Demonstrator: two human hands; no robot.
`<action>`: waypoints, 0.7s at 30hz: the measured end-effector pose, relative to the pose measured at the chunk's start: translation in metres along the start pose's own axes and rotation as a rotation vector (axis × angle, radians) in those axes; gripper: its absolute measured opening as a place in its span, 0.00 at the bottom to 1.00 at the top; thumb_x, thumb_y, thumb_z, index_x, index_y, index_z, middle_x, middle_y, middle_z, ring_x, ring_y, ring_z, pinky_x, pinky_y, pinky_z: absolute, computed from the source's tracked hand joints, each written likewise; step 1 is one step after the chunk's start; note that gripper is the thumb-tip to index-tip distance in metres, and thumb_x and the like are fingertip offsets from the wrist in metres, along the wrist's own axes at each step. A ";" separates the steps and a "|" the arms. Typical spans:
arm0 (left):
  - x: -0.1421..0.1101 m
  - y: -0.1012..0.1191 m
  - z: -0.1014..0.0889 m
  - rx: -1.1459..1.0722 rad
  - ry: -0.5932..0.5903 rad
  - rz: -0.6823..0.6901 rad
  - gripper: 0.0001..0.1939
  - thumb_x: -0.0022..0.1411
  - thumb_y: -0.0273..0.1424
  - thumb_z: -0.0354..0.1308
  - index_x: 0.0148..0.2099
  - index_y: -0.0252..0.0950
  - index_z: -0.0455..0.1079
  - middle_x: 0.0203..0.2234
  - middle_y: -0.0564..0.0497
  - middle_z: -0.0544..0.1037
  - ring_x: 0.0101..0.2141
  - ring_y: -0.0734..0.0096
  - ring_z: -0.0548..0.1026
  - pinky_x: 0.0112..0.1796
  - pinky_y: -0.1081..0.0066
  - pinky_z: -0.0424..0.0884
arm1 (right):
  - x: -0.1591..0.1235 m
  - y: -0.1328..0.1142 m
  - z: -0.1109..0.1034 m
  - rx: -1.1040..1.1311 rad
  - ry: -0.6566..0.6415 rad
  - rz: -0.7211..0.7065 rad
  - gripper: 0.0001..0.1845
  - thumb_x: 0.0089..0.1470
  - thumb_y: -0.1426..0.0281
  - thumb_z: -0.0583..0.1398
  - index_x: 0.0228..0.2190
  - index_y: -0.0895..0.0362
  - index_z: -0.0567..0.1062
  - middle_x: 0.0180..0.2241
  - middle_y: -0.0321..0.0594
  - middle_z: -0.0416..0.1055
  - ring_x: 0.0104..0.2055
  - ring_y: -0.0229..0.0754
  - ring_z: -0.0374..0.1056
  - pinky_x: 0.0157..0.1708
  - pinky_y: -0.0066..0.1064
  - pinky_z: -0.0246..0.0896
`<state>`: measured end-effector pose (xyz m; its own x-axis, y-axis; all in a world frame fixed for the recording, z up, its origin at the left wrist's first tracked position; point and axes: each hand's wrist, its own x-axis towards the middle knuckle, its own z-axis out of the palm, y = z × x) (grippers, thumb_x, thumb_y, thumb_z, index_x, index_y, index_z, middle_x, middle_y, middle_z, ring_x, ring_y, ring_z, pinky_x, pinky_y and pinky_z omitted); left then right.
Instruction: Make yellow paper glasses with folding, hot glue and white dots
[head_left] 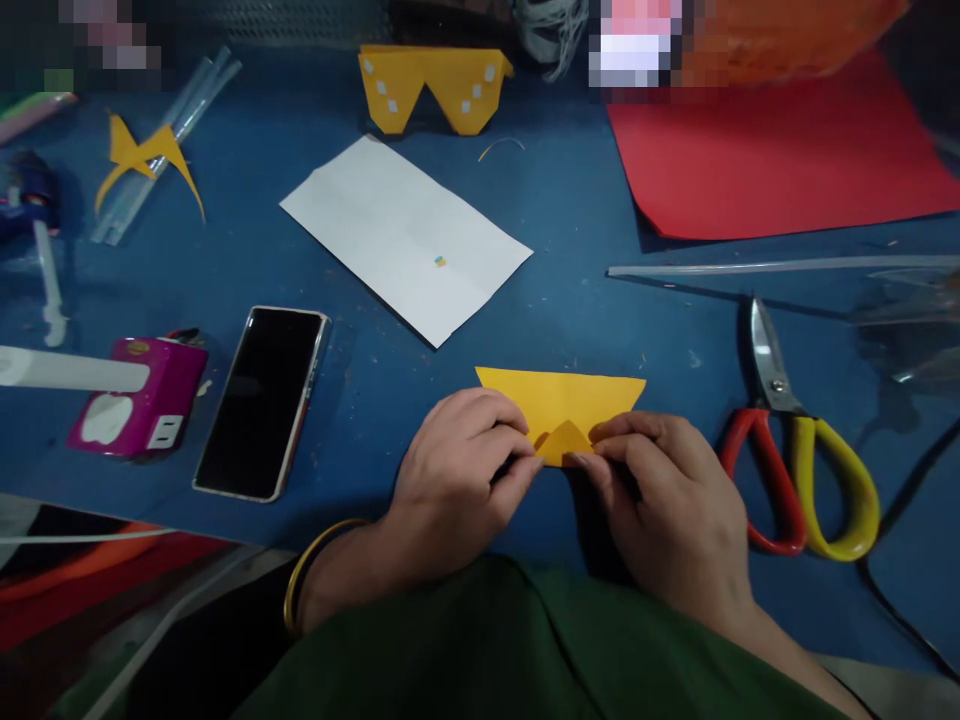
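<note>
A folded piece of yellow paper (560, 393) lies near the table's front edge, between both hands. Its long straight edge faces away from me, and a small triangular flap (566, 440) is folded up at the near edge. My left hand (469, 455) pinches the paper's left side, thumb and fingers closed at the fold. On the other side, my right hand (667, 490) pinches the paper close to the flap. Scissors (780, 400) with one red and one yellow handle rest right of my right hand. Beyond the hands lies a white sheet (409, 235).
A phone (262, 400) and a magenta box (150, 395) with a white arm lie left. Further back are yellow paper scraps (150, 160) on clear sticks, a yellow folded shape (431, 85) with white squares, and red sheets (780, 160). A glue gun (34, 200) sits far left.
</note>
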<state>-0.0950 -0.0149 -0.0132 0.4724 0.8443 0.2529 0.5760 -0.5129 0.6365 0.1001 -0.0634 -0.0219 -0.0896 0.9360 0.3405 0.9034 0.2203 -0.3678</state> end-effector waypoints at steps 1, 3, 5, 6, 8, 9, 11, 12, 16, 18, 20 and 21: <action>0.000 0.000 0.000 0.001 0.006 0.002 0.05 0.64 0.27 0.63 0.33 0.37 0.75 0.35 0.48 0.81 0.41 0.63 0.78 0.45 0.60 0.75 | 0.000 0.000 0.000 -0.012 -0.004 -0.002 0.09 0.64 0.66 0.61 0.31 0.55 0.72 0.36 0.45 0.75 0.38 0.45 0.71 0.36 0.36 0.69; 0.000 0.000 0.001 0.008 0.009 -0.001 0.05 0.64 0.26 0.63 0.33 0.37 0.75 0.35 0.48 0.80 0.41 0.63 0.77 0.45 0.59 0.75 | 0.001 -0.001 0.000 -0.024 -0.014 -0.001 0.08 0.64 0.66 0.61 0.32 0.54 0.72 0.36 0.45 0.75 0.38 0.45 0.72 0.36 0.36 0.69; 0.000 0.001 0.002 0.028 0.005 -0.004 0.06 0.65 0.26 0.62 0.33 0.36 0.74 0.34 0.48 0.80 0.40 0.63 0.77 0.45 0.59 0.74 | 0.001 -0.001 0.000 -0.030 -0.018 0.001 0.08 0.64 0.67 0.61 0.32 0.54 0.71 0.36 0.44 0.75 0.38 0.45 0.72 0.36 0.36 0.69; 0.001 0.001 0.002 0.041 0.003 -0.006 0.07 0.65 0.26 0.61 0.33 0.36 0.73 0.34 0.48 0.79 0.40 0.63 0.76 0.45 0.59 0.74 | 0.002 -0.001 0.001 -0.032 -0.019 0.001 0.08 0.64 0.67 0.61 0.31 0.54 0.71 0.36 0.44 0.75 0.38 0.44 0.71 0.36 0.36 0.69; 0.002 0.002 0.003 0.063 -0.003 -0.004 0.08 0.67 0.27 0.60 0.32 0.36 0.72 0.34 0.48 0.79 0.40 0.63 0.76 0.44 0.59 0.74 | 0.002 -0.001 0.001 -0.035 -0.017 -0.006 0.08 0.64 0.68 0.61 0.31 0.54 0.71 0.36 0.45 0.74 0.38 0.44 0.71 0.35 0.36 0.69; 0.002 0.002 0.003 0.074 -0.009 -0.003 0.09 0.67 0.27 0.59 0.32 0.36 0.71 0.34 0.47 0.78 0.40 0.62 0.75 0.43 0.59 0.74 | 0.002 0.000 0.001 -0.035 -0.014 -0.011 0.08 0.64 0.69 0.61 0.31 0.54 0.71 0.36 0.45 0.74 0.38 0.45 0.71 0.35 0.36 0.69; 0.003 0.002 0.003 0.087 -0.022 -0.004 0.09 0.68 0.27 0.58 0.32 0.36 0.70 0.34 0.47 0.78 0.40 0.61 0.75 0.43 0.59 0.73 | 0.003 0.000 0.001 -0.030 -0.013 -0.017 0.08 0.64 0.69 0.61 0.31 0.55 0.70 0.36 0.45 0.74 0.38 0.45 0.71 0.35 0.37 0.69; 0.003 0.002 0.002 0.086 -0.029 -0.010 0.09 0.68 0.27 0.58 0.32 0.36 0.70 0.35 0.47 0.78 0.40 0.61 0.75 0.43 0.58 0.73 | 0.003 0.000 0.002 -0.028 -0.012 -0.016 0.08 0.64 0.69 0.61 0.31 0.55 0.70 0.36 0.45 0.74 0.38 0.45 0.71 0.35 0.37 0.69; 0.002 0.000 0.001 0.009 -0.053 -0.045 0.07 0.66 0.30 0.62 0.33 0.37 0.71 0.36 0.47 0.78 0.42 0.61 0.74 0.44 0.59 0.72 | 0.004 0.000 0.002 -0.002 -0.003 0.010 0.08 0.64 0.68 0.61 0.31 0.55 0.70 0.36 0.45 0.74 0.38 0.45 0.71 0.35 0.36 0.70; 0.001 -0.001 0.000 -0.033 -0.063 -0.050 0.06 0.64 0.30 0.65 0.34 0.37 0.72 0.37 0.48 0.78 0.43 0.61 0.74 0.45 0.59 0.71 | 0.003 0.001 0.002 0.027 0.002 0.022 0.09 0.64 0.68 0.61 0.31 0.55 0.70 0.36 0.44 0.74 0.38 0.44 0.71 0.35 0.35 0.70; 0.000 -0.003 0.001 -0.053 -0.067 -0.045 0.06 0.64 0.30 0.65 0.34 0.36 0.72 0.37 0.48 0.78 0.44 0.61 0.73 0.46 0.58 0.70 | 0.002 0.003 0.001 0.083 -0.017 0.029 0.09 0.65 0.66 0.60 0.32 0.55 0.71 0.37 0.44 0.74 0.39 0.43 0.72 0.36 0.35 0.70; 0.000 -0.003 0.001 -0.056 -0.062 -0.042 0.06 0.64 0.29 0.64 0.34 0.36 0.72 0.37 0.48 0.78 0.44 0.61 0.73 0.47 0.58 0.70 | 0.002 0.004 0.000 0.116 -0.032 0.029 0.09 0.65 0.64 0.60 0.33 0.55 0.72 0.37 0.44 0.74 0.39 0.43 0.72 0.36 0.35 0.71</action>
<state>-0.0961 -0.0139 -0.0164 0.4901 0.8527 0.1810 0.5588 -0.4667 0.6855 0.1034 -0.0607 -0.0226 -0.0793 0.9503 0.3010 0.8513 0.2217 -0.4756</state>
